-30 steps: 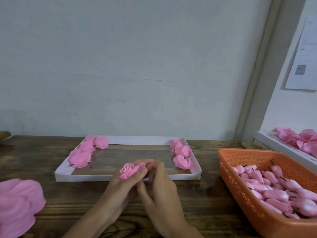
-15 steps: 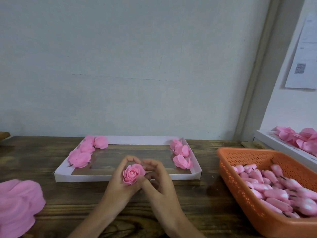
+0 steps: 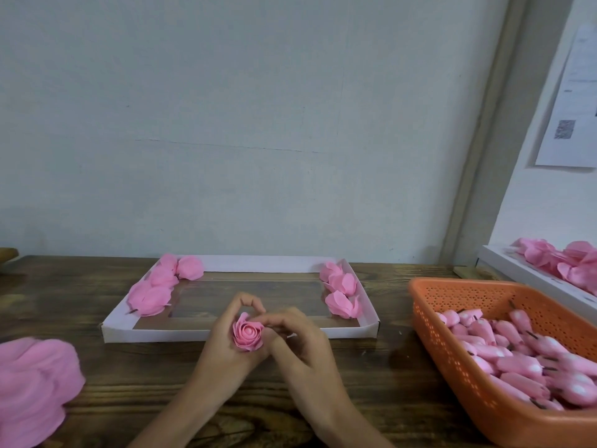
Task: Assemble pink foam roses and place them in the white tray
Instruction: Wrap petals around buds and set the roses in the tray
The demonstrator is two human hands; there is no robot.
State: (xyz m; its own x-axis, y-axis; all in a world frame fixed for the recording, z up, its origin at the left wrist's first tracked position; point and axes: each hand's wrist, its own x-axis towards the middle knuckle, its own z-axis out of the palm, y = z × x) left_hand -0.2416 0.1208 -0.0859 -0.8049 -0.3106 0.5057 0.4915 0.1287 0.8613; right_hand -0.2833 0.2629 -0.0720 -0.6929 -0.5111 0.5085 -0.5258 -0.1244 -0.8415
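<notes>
This looks like a small craft workshop set up for piecework by hand. A dark wooden table (image 3: 371, 383) stands against a bare, pale wall (image 3: 226, 124), and it carries stock sorted by stage. An orange perforated basket (image 3: 452, 367) is heaped with pink foam buds (image 3: 517, 363) on short dark stems. A loose pile of petals (image 3: 32, 383) lies at the left edge. A shallow white tray (image 3: 258, 265) holds finished roses (image 3: 151, 295) at both ends. A second tray (image 3: 517, 276) of pink pieces sits at the far right. A printed sheet (image 3: 575, 101) with a square code hangs on the side wall. The left hand (image 3: 223, 344) and right hand (image 3: 300, 344) hold one rose (image 3: 247, 333) between them.
</notes>
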